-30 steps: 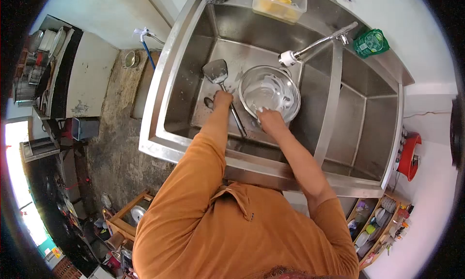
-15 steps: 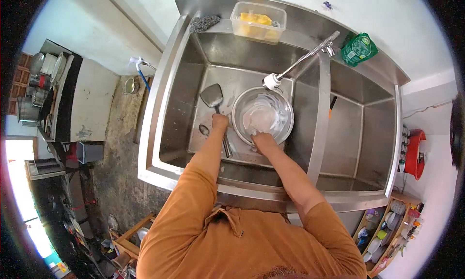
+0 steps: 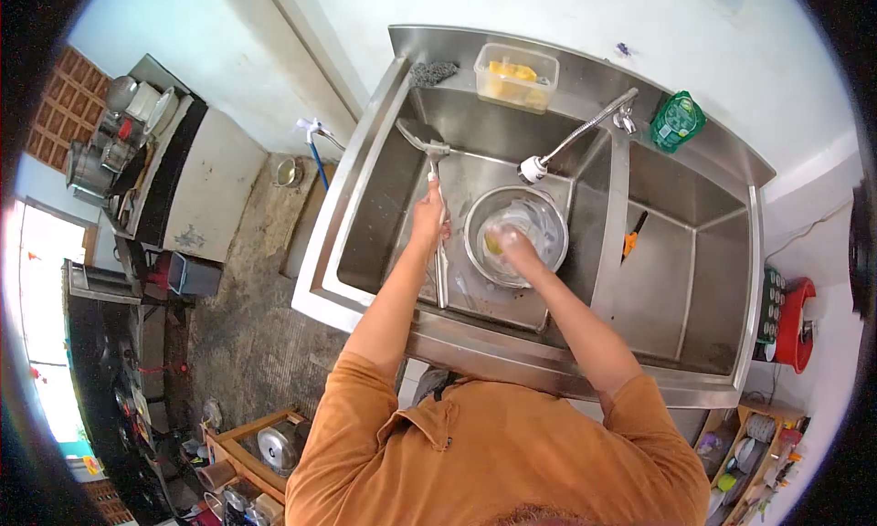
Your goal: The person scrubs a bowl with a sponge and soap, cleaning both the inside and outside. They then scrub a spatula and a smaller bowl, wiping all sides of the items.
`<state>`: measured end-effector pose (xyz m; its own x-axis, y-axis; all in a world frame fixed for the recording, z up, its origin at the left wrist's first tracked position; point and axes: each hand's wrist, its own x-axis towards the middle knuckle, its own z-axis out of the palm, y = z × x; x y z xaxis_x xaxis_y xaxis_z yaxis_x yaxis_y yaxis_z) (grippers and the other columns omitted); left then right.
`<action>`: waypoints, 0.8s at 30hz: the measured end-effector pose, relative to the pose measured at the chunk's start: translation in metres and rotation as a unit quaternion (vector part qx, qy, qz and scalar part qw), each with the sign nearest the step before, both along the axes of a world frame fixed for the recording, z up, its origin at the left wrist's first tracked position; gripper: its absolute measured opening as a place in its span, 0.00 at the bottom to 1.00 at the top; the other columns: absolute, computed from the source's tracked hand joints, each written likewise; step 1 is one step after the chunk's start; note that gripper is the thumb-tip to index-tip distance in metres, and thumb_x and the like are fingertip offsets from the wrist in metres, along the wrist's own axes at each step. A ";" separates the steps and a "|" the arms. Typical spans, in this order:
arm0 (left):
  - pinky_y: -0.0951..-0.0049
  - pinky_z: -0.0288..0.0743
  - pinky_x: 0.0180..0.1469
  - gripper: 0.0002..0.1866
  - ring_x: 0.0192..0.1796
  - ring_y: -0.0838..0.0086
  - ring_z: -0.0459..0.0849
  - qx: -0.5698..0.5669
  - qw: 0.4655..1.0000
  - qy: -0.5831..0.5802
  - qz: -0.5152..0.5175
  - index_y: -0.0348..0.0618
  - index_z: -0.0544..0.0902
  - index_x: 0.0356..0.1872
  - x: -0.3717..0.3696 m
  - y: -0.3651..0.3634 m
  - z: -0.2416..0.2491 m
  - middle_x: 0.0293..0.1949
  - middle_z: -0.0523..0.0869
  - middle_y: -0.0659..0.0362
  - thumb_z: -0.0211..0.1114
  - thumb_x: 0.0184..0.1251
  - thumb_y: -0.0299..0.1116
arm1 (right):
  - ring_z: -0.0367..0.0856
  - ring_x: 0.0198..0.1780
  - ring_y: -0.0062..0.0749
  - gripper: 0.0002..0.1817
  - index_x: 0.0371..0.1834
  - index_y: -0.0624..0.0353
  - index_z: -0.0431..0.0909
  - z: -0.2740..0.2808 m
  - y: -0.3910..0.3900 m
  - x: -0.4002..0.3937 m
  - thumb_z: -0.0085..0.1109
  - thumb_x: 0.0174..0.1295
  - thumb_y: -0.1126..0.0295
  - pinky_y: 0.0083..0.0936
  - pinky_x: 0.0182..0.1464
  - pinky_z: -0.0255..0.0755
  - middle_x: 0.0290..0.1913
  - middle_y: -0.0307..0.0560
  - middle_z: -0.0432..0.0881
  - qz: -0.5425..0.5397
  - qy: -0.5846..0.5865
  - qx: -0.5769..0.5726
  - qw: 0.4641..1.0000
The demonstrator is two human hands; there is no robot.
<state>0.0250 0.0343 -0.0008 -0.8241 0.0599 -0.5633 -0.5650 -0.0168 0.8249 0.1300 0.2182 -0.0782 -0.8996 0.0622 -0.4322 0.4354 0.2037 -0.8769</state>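
Note:
My left hand (image 3: 428, 217) is closed round the handle of a metal spatula (image 3: 422, 138), held up in the left sink basin with its blade towards the back left corner. Inside a round metal bowl (image 3: 473, 249) of cloudy, soapy water, my right hand (image 3: 513, 245) is closed on a yellowish sponge (image 3: 494, 243), slightly blurred. The bowl rests on the basin floor, right of the spatula. Above it hangs the flexible faucet (image 3: 533, 168), its white nozzle near the bowl's back rim.
On the sink's back ledge are a dark scrubber (image 3: 433, 73), a clear tub (image 3: 516, 95) with yellow things and a green pouch (image 3: 678, 121). An orange-handled knife (image 3: 630, 243) lies in the right basin. The steel divider (image 3: 610, 225) stands right of the bowl.
The spatula has been lifted and turned, its blade now edge-on. My right hand has moved from the bowl's front rim into it, and the sponge now shows. The view has shifted.

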 end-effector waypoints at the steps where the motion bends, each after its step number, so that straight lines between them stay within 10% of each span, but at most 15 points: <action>1: 0.73 0.56 0.13 0.32 0.10 0.78 0.62 0.042 0.999 0.030 -0.003 0.46 0.68 0.25 0.007 -0.001 0.012 0.12 0.65 0.65 0.51 0.71 0.68 | 0.80 0.52 0.33 0.18 0.55 0.55 0.78 0.024 0.001 -0.002 0.55 0.69 0.57 0.31 0.48 0.76 0.55 0.44 0.82 -0.082 0.002 -0.151 0.985; 9: 0.78 0.54 0.13 0.27 0.11 0.82 0.61 0.107 0.975 0.194 -0.004 0.46 0.72 0.32 0.031 -0.001 0.096 0.15 0.64 0.68 0.46 0.77 0.62 | 0.77 0.53 0.25 0.13 0.54 0.63 0.76 0.168 -0.020 -0.001 0.52 0.70 0.72 0.22 0.57 0.68 0.51 0.45 0.80 -0.148 0.306 -0.116 0.933; 13: 0.78 0.53 0.13 0.28 0.11 0.83 0.61 0.053 0.972 0.228 0.023 0.47 0.72 0.27 0.042 0.009 0.092 0.15 0.64 0.69 0.46 0.78 0.60 | 0.77 0.58 0.41 0.16 0.56 0.61 0.74 0.213 -0.040 0.005 0.55 0.65 0.78 0.32 0.63 0.68 0.55 0.53 0.79 -0.165 0.531 0.071 0.828; 20: 0.61 0.73 0.37 0.29 0.29 0.61 0.81 -0.042 0.885 0.463 0.014 0.31 0.83 0.35 0.069 0.029 0.085 0.26 0.84 0.45 0.49 0.79 0.52 | 0.68 0.70 0.50 0.19 0.58 0.50 0.79 0.259 -0.051 0.001 0.58 0.62 0.72 0.53 0.73 0.56 0.62 0.52 0.77 0.025 0.650 0.399 0.646; 24: 0.58 0.74 0.38 0.22 0.34 0.50 0.85 -0.120 0.884 0.448 -0.059 0.34 0.85 0.42 0.092 0.028 0.095 0.31 0.84 0.38 0.51 0.78 0.45 | 0.67 0.70 0.51 0.19 0.56 0.51 0.80 0.275 -0.024 -0.038 0.56 0.60 0.73 0.54 0.72 0.59 0.66 0.53 0.73 -0.081 0.614 0.409 0.670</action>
